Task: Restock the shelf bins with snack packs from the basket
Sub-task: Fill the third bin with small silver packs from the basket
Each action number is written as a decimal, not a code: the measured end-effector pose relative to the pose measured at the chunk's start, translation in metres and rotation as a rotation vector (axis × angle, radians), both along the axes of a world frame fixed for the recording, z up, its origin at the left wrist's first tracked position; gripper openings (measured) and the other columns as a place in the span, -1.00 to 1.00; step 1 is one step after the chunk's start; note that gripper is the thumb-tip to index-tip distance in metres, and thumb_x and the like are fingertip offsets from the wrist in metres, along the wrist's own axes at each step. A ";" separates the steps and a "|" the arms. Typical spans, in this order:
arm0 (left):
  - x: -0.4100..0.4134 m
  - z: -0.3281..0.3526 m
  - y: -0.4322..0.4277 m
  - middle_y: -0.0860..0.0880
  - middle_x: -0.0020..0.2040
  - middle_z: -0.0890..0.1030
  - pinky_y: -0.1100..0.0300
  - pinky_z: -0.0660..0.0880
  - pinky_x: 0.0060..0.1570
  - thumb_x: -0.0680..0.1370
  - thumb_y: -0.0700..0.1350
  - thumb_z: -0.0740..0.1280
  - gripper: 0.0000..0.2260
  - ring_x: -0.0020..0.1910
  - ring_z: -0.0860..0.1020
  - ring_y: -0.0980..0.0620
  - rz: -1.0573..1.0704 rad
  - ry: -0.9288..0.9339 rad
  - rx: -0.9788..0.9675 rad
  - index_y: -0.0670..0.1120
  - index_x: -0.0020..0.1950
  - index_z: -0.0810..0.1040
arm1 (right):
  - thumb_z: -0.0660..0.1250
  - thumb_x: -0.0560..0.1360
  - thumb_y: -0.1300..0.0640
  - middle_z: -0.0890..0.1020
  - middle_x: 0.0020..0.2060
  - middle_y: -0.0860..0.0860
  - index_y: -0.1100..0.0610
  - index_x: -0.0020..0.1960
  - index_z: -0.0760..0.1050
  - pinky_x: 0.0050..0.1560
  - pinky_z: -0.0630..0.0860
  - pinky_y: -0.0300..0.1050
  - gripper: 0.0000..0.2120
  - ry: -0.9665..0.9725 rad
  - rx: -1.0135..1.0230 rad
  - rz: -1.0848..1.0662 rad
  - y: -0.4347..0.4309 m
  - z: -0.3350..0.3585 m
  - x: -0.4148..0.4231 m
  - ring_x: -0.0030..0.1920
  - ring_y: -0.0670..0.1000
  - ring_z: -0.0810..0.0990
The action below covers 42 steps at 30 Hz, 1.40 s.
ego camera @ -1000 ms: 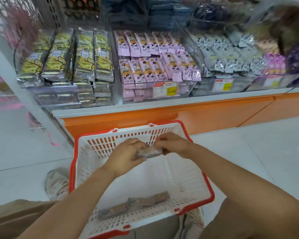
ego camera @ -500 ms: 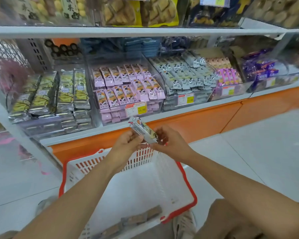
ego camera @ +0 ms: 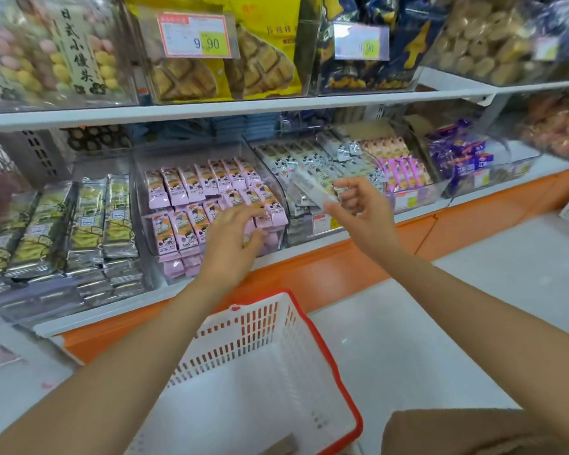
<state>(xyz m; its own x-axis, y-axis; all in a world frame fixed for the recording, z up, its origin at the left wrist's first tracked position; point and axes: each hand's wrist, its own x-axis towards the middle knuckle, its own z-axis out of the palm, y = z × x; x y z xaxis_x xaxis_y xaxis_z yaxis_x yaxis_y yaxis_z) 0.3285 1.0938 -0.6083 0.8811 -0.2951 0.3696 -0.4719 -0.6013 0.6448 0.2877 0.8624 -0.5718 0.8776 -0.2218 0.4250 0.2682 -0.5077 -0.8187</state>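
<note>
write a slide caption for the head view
Right hand holds a snack pack at the shelf; left hand reaches toward the pink packs, basket below.

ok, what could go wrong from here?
1. The right hand pinches the snack pack near one end only; it could slip before it reaches a bin.
2. The pack is blurred, and the cow-print packs sit right beside the pink packs, so it may land in the wrong bin.
3. The left hand is spread over the pink front row and may knock packs out.
</note>
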 end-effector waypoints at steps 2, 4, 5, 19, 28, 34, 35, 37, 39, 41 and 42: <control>0.014 -0.004 0.007 -0.04 0.50 0.36 -0.05 0.08 0.49 0.65 -0.08 0.22 -0.63 0.52 0.21 -0.06 0.051 -0.056 0.200 -0.01 0.47 0.41 | 0.44 0.49 0.09 0.46 -0.22 -0.06 0.08 0.12 0.48 -0.21 0.44 -0.21 -0.75 -0.021 -0.054 -0.107 -0.016 0.007 0.026 -0.24 -0.11 0.44; 0.023 -0.011 0.012 -0.03 0.60 0.16 -0.04 -0.07 0.53 0.67 0.00 0.15 -0.54 0.59 0.06 -0.06 0.060 -0.037 0.391 0.00 0.57 0.22 | 0.42 0.50 0.05 0.47 -0.21 -0.03 0.06 0.08 0.49 -0.21 0.43 -0.10 -0.80 -0.021 -0.161 -0.191 -0.028 0.013 0.053 -0.21 -0.06 0.44; 0.027 -0.016 0.014 -0.02 0.62 0.08 -0.02 -0.12 0.54 0.68 0.04 0.09 -0.51 0.60 0.01 -0.05 0.057 -0.035 0.466 0.01 0.61 0.13 | 0.40 0.51 0.03 0.48 -0.18 -0.01 0.06 0.07 0.48 -0.22 0.42 -0.06 -0.80 -0.011 -0.228 -0.229 -0.032 0.015 0.067 -0.20 -0.03 0.46; 0.040 -0.044 0.014 -0.10 0.51 0.37 -0.05 0.40 0.32 0.62 0.06 0.10 -0.52 0.28 0.53 -0.08 0.137 -0.263 0.591 -0.05 0.52 0.36 | 0.42 0.49 0.05 0.53 0.10 0.22 0.14 0.15 0.58 0.10 0.50 0.07 -0.72 0.118 -0.603 -0.468 -0.051 0.005 0.198 0.11 0.24 0.51; 0.035 -0.041 0.020 -0.09 0.57 0.24 -0.04 0.16 0.47 0.63 0.06 0.02 -0.49 0.49 0.33 -0.09 0.096 -0.242 0.574 -0.02 0.58 0.23 | 0.39 0.52 0.08 0.50 0.09 0.14 0.11 0.15 0.57 0.12 0.47 0.02 -0.77 0.049 -0.568 -0.357 -0.039 0.012 0.160 0.09 0.10 0.48; 0.001 -0.044 0.034 -0.13 0.49 0.32 -0.08 0.08 0.50 0.57 -0.07 0.08 -0.51 0.48 0.27 -0.14 0.072 -0.340 0.447 -0.12 0.51 0.33 | 0.35 0.52 0.21 0.54 -0.21 0.01 0.08 -0.03 0.55 -0.21 0.52 0.01 -0.94 -0.087 -0.428 -0.038 0.018 -0.002 0.078 -0.26 -0.03 0.50; -0.007 -0.048 0.039 -0.13 0.43 0.37 -0.09 0.12 0.48 0.56 -0.09 0.10 -0.52 0.43 0.32 -0.15 0.075 -0.352 0.432 -0.12 0.48 0.36 | 0.34 0.52 0.22 0.54 -0.23 -0.01 0.09 -0.03 0.55 -0.25 0.51 -0.05 -0.93 -0.091 -0.411 0.043 0.030 -0.007 0.062 -0.29 -0.07 0.49; -0.022 -0.059 0.051 -0.13 0.31 0.45 -0.09 0.21 0.40 0.55 -0.10 0.11 -0.55 0.32 0.40 -0.16 0.088 -0.373 0.423 -0.13 0.43 0.43 | 0.34 0.53 0.22 0.55 -0.26 -0.06 0.11 -0.01 0.56 -0.29 0.46 -0.23 -0.93 -0.070 -0.381 0.195 0.056 -0.022 0.032 -0.32 -0.12 0.48; -0.034 -0.073 0.067 -0.14 0.23 0.48 -0.07 0.26 0.31 0.53 -0.10 0.14 -0.57 0.24 0.42 -0.16 0.109 -0.389 0.447 -0.14 0.38 0.47 | 0.34 0.53 0.18 0.56 -0.26 -0.09 0.11 0.00 0.57 -0.29 0.42 -0.31 -0.93 -0.027 -0.387 0.301 0.080 -0.043 0.009 -0.31 -0.12 0.50; -0.043 -0.088 0.085 -0.15 0.19 0.50 -0.06 0.27 0.25 0.49 -0.09 0.15 -0.56 0.19 0.44 -0.18 0.123 -0.361 0.513 -0.15 0.34 0.48 | 0.35 0.51 0.16 0.56 -0.25 -0.10 0.09 -0.01 0.58 -0.28 0.42 -0.33 -0.92 0.064 -0.379 0.377 0.098 -0.069 -0.006 -0.30 -0.11 0.51; -0.045 -0.094 0.092 -0.16 0.18 0.50 -0.06 0.28 0.23 0.47 -0.08 0.15 -0.56 0.18 0.45 -0.19 0.123 -0.335 0.546 -0.16 0.32 0.49 | 0.36 0.50 0.16 0.55 -0.26 -0.12 0.09 -0.02 0.58 -0.27 0.40 -0.36 -0.92 0.110 -0.376 0.405 0.104 -0.082 -0.011 -0.30 -0.12 0.50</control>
<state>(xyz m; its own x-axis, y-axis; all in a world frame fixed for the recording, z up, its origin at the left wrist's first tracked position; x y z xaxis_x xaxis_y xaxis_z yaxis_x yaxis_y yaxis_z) 0.2839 1.1862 -0.7027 0.7836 -0.4226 0.4554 -0.5010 -0.8633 0.0610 0.2770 0.9659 -0.6536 0.9047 0.2912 0.3109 0.4257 -0.6440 -0.6357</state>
